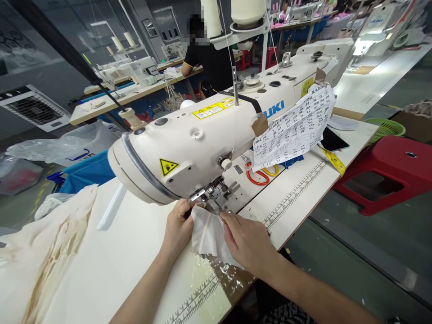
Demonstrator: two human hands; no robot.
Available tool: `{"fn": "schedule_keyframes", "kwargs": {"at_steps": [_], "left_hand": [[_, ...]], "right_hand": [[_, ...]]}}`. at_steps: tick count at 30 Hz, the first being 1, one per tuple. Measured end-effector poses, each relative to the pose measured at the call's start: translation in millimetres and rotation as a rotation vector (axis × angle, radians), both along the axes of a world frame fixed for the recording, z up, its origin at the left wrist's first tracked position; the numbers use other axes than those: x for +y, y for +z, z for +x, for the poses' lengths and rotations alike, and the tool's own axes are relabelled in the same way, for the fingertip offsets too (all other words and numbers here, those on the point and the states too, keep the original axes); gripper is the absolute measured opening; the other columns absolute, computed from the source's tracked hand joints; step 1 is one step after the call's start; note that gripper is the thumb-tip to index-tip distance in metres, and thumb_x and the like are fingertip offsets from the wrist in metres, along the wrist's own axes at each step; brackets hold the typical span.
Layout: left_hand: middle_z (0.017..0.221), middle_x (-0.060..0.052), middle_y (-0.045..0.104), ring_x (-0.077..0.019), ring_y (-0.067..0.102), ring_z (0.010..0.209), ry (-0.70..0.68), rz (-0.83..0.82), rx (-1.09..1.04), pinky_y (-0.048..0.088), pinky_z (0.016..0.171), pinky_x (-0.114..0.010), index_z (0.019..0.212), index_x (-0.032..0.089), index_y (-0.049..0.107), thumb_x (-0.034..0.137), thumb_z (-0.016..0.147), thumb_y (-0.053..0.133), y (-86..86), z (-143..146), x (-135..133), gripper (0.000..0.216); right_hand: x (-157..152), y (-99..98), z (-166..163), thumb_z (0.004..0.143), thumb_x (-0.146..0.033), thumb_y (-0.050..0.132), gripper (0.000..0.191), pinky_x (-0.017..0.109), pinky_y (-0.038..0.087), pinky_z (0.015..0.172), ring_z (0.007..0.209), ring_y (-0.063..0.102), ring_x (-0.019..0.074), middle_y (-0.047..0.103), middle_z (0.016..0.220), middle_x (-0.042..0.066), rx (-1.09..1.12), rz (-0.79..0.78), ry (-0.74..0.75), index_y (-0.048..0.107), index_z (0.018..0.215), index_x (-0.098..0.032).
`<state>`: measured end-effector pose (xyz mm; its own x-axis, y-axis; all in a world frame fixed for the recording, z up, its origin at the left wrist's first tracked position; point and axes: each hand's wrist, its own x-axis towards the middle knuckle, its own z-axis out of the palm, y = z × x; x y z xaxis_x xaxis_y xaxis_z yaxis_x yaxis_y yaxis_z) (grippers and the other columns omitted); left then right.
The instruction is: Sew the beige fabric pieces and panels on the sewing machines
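Note:
A cream industrial sewing machine (202,135) lies across the white table (118,252). A small piece of white fabric (205,231) sits under its presser foot (216,202). My left hand (178,225) pinches the fabric's left edge right by the foot, fingers closed on it. My right hand (246,240) lies on the fabric's right side, fingers pressing it down toward the needle plate.
A pile of cream cloth (43,252) lies at the table's left. Orange-handled scissors (258,174), a taped paper list (297,126) and a yellow tape measure (334,161) sit behind the machine. A red stool (388,171) stands right. Another person (205,58) works at a far table.

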<state>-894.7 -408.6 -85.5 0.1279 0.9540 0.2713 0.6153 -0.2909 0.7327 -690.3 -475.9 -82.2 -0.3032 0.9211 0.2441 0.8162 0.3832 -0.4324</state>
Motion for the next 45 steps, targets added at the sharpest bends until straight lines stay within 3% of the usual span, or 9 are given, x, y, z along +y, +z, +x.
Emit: {"fn": "schedule_keyframes", "kwargs": {"at_steps": [10, 19, 27, 39, 45], "left_hand": [[0.082, -0.003, 0.067, -0.0217, 0.063, 0.084, -0.006, 0.011, 0.031, 0.048, 0.072, -0.032, 0.082, 0.024, 0.073, 0.041, 0.084, 0.058, -1.5, -1.1, -0.5, 0.023], [0.085, -0.006, 0.066, -0.0216, 0.061, 0.078, -0.037, 0.189, 0.211, 0.048, 0.065, -0.032, 0.088, 0.021, 0.069, 0.041, 0.09, 0.053, -5.0, 1.0, -0.9, 0.026], [0.093, -0.009, 0.067, -0.0248, 0.061, 0.087, -0.081, 0.297, 0.361, 0.05, 0.072, -0.036, 0.093, 0.02, 0.062, 0.035, 0.089, 0.051, -4.2, 5.6, 1.9, 0.019], [0.087, -0.004, 0.071, -0.0197, 0.064, 0.078, -0.027, 0.202, 0.238, 0.051, 0.067, -0.029, 0.087, 0.022, 0.067, 0.039, 0.09, 0.054, -2.0, -2.0, -0.2, 0.021], [0.09, -0.005, 0.071, -0.0203, 0.065, 0.085, -0.172, 0.493, 0.367, 0.052, 0.073, -0.031, 0.092, 0.021, 0.065, 0.022, 0.094, 0.055, -3.3, -4.5, 0.7, 0.01]], "right_hand": [[0.8, 3.6, -2.0, 0.102, -0.016, 0.045, 0.03, 0.03, 0.049, 0.057, 0.079, 0.071, 0.0221, 0.073, 0.098, 0.006, -0.022, -0.057, 0.026, 0.055, 0.129, -0.015], [1.0, -0.1, -4.5, 0.101, -0.015, 0.046, 0.032, 0.028, 0.049, 0.057, 0.081, 0.071, 0.0215, 0.073, 0.1, 0.008, -0.097, -0.004, 0.023, 0.052, 0.132, -0.014], [-1.5, -6.1, -7.4, 0.095, -0.011, 0.05, 0.033, 0.031, 0.051, 0.055, 0.073, 0.069, 0.0219, 0.071, 0.097, 0.008, -0.092, 0.056, 0.004, 0.052, 0.128, -0.013], [1.8, 0.5, -5.1, 0.098, -0.012, 0.048, 0.032, 0.031, 0.053, 0.056, 0.077, 0.071, 0.0229, 0.072, 0.096, 0.009, -0.07, -0.022, 0.017, 0.053, 0.13, -0.012], [5.5, -1.9, -11.8, 0.097, -0.012, 0.052, 0.032, 0.03, 0.052, 0.055, 0.076, 0.072, 0.0226, 0.073, 0.097, 0.009, -0.126, -0.014, -0.015, 0.054, 0.13, -0.013]]}}
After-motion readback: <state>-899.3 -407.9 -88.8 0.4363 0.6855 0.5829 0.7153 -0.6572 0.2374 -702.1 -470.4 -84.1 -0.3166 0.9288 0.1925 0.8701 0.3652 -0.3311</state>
